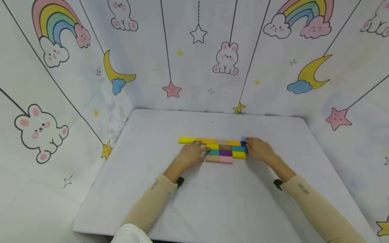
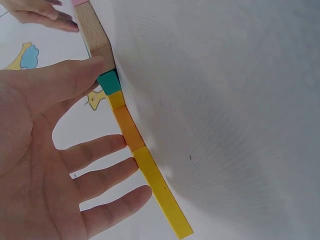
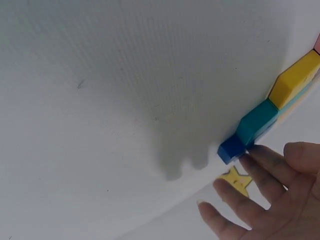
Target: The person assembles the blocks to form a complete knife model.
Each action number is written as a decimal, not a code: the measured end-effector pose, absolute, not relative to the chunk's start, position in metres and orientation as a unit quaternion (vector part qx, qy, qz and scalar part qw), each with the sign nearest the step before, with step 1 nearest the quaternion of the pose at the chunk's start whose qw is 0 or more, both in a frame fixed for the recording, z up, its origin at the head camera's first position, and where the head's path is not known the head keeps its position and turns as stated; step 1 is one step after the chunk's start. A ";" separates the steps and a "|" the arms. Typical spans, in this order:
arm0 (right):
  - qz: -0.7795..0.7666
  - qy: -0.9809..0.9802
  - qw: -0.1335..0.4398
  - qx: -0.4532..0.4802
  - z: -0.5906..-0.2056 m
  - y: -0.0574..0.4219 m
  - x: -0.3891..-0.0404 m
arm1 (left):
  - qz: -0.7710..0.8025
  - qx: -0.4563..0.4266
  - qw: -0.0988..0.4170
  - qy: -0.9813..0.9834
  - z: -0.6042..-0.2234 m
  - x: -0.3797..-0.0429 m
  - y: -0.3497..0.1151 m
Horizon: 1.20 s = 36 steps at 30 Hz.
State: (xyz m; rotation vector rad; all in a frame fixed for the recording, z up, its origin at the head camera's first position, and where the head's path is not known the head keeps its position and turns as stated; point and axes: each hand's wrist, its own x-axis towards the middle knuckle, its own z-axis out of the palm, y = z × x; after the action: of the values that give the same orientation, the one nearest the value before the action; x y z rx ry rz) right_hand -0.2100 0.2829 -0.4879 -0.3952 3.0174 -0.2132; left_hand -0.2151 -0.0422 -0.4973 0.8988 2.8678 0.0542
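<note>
Flat wooden blocks lie in staggered rows, their sides close together. My left hand (image 1: 190,155) is at the left end, with its fingertips against a yellow block (image 2: 162,190) and an orange block (image 2: 129,127) of the far row. Its thumb reaches the end of a beige block (image 2: 95,30), beside a teal block (image 2: 110,83). At the right end is my right hand (image 1: 259,149), fingers extended and fingertips right at a dark blue block (image 3: 231,149). Part of a light blue block (image 1: 243,138) shows behind those fingers.
Between the hands lie a purple block (image 1: 225,153), a brown block (image 1: 225,147) and a pink block (image 1: 226,159). A white cloth covers the table (image 1: 218,202). Cartoon-printed fabric (image 1: 200,74) stands behind it and along both sides.
</note>
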 end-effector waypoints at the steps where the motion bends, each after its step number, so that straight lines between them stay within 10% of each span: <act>1: -0.069 0.988 0.046 -0.129 -0.488 0.283 -0.210 | 0.019 0.298 0.068 0.952 -0.497 -0.215 -0.042; 36: -0.099 0.988 0.050 -0.111 -0.483 0.306 -0.204 | 0.036 0.293 0.077 0.952 -0.497 -0.214 -0.041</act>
State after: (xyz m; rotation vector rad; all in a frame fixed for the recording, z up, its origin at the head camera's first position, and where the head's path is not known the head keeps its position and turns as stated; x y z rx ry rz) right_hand -0.2042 0.3062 -0.4833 -0.3389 3.0078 -0.3007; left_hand -0.2144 -0.0413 -0.4974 0.8768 2.8537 0.1070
